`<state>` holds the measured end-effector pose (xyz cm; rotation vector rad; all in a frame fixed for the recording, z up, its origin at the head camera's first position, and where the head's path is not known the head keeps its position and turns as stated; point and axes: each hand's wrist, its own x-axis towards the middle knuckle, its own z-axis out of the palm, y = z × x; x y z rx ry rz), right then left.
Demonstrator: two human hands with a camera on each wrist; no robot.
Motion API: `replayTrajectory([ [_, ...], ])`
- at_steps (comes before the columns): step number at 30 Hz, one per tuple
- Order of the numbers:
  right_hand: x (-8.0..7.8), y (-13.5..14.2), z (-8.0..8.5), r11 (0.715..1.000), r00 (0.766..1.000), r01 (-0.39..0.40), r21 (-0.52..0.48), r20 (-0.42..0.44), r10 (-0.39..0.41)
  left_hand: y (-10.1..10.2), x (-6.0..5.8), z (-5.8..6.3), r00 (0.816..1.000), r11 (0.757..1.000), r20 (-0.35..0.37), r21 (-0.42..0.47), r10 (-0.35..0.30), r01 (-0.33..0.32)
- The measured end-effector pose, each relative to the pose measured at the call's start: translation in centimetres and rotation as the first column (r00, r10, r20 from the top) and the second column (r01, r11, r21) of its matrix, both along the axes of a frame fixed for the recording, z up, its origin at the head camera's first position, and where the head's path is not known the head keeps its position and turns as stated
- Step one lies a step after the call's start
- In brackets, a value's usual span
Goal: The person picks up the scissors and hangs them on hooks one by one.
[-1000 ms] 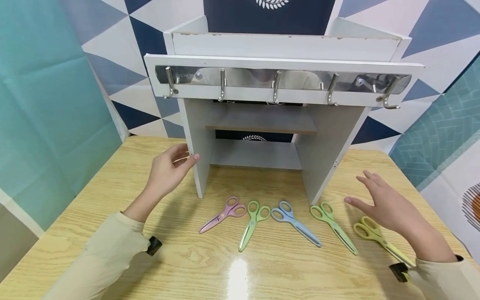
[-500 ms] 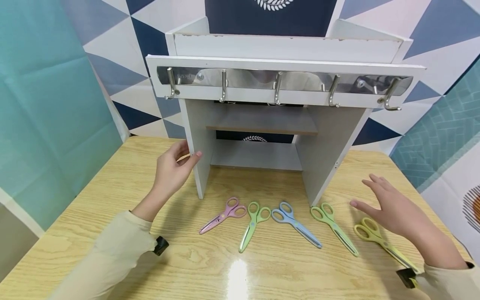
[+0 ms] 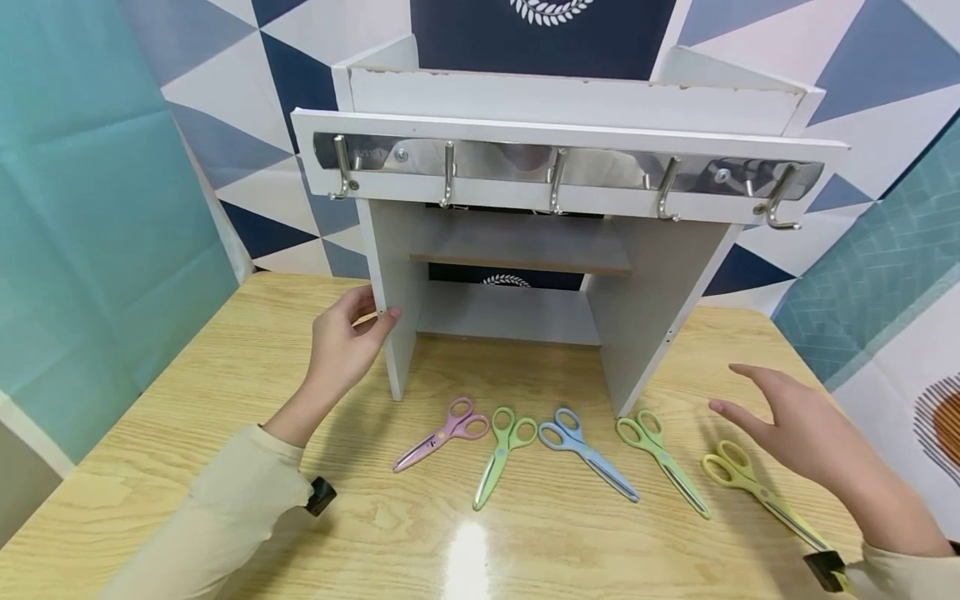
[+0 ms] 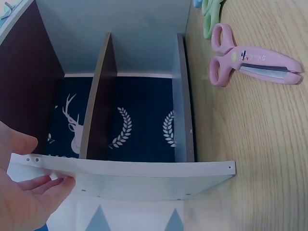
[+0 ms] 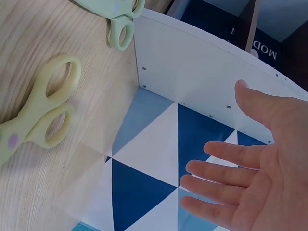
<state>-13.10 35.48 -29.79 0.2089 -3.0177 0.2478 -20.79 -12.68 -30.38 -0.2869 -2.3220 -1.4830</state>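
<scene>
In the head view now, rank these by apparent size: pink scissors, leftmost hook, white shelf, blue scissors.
1. White shelf, clearly largest
2. Blue scissors and pink scissors, too alike to rank
3. Leftmost hook

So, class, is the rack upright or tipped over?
Upright: the rack stands on its side panels on the table, with hooks high across the front and shelves spanning between the panels.
</scene>
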Motion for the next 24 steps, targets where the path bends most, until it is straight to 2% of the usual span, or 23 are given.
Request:
replayTrajectory([
  [6,-0.2,0.2,-0.2,1.0,1.0,-0.006,0.012,0.014,0.006,-0.1,-0.1,-0.2,1.0,1.0,-0.021,0.012,0.021,-0.021],
  [12,0.1,0.9,-0.8,1.0,0.999,0.001,0.027,0.053,-0.002,0.2,-0.3,-0.7,0.996,0.999,-0.088,0.026,0.035,-0.033],
  [19,0.4,1.4,-1.8,1.0,0.997,-0.013,0.023,0.076,0.011,0.3,0.0,-1.1,0.985,0.998,-0.162,-0.026,0.055,-0.06],
  [24,0.9,2.1,-2.3,1.0,0.997,-0.013,0.016,0.075,0.012,0.5,-0.2,-1.4,0.981,0.997,-0.186,-0.042,0.06,-0.069],
])
